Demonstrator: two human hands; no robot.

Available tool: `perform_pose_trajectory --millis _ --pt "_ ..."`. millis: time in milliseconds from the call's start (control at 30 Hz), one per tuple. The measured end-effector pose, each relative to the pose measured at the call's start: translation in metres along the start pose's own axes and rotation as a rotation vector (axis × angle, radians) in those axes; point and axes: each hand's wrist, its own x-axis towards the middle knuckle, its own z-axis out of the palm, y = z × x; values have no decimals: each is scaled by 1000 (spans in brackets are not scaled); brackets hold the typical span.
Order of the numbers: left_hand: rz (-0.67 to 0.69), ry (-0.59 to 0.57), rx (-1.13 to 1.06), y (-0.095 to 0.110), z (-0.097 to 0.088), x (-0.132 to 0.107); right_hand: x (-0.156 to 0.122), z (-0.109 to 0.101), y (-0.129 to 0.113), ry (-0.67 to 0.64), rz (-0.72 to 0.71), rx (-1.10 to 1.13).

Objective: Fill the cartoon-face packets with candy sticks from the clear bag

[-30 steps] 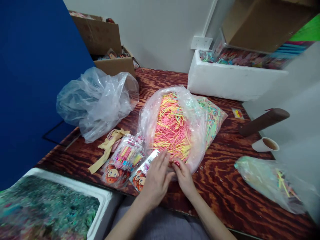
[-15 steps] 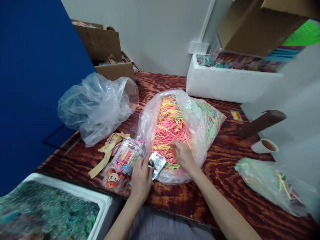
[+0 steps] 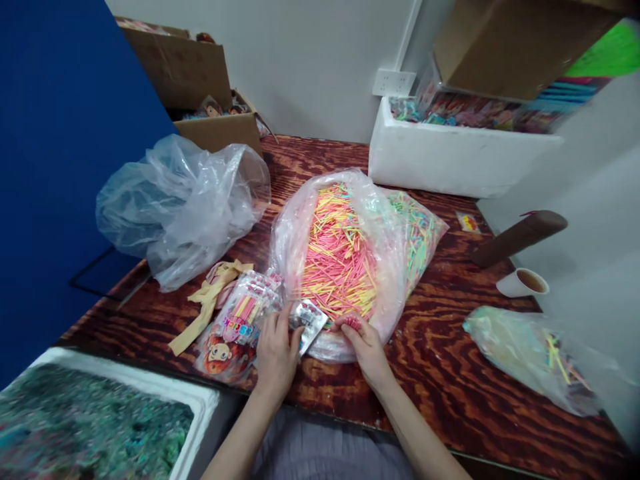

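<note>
A big clear bag (image 3: 345, 253) full of pink, yellow and green sticks lies open in the middle of the wooden table (image 3: 450, 360). My left hand (image 3: 274, 353) is closed on a small empty packet (image 3: 309, 320) at the bag's near edge. My right hand (image 3: 363, 343) is pinched on a small bunch of pink sticks (image 3: 350, 323) just beside that packet. To the left of my left hand lies a pile of filled cartoon-printed packets (image 3: 237, 323).
A crumpled clear bag (image 3: 175, 200) and a beige ribbon (image 3: 207, 303) lie at left. White foam boxes stand at the back right (image 3: 450, 160) and near left (image 3: 200, 400). A paper cup (image 3: 523, 283), a brown tube (image 3: 520, 237) and another stick bag (image 3: 530, 353) sit at right.
My right hand has drawn back out of the stick pile to the bag's near edge with a pinch of pink sticks. My left hand still holds the packet.
</note>
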Motion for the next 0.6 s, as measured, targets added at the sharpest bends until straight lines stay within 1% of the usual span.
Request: perform_pose_trajectory --millis 100,267,333,400,500,600 --pt "22 71 -43 -2 0 -3 -1 -2 -3 -17 -40 -41" --pt "107 62 -136 -8 -2 -7 -2 -3 -6 -47 -44 -68" --pt "119 59 -144 -10 -2 -6 -2 -3 -6 -46 -39 -64" --pt "113 36 -148 -12 -1 -4 -3 -2 -6 -43 -34 -59" --pt "84 -42 -179 -12 -3 0 -3 -1 -6 -41 -24 -57" --pt "16 -103 -275 -9 -14 6 -3 -1 -5 -49 -7 -50"
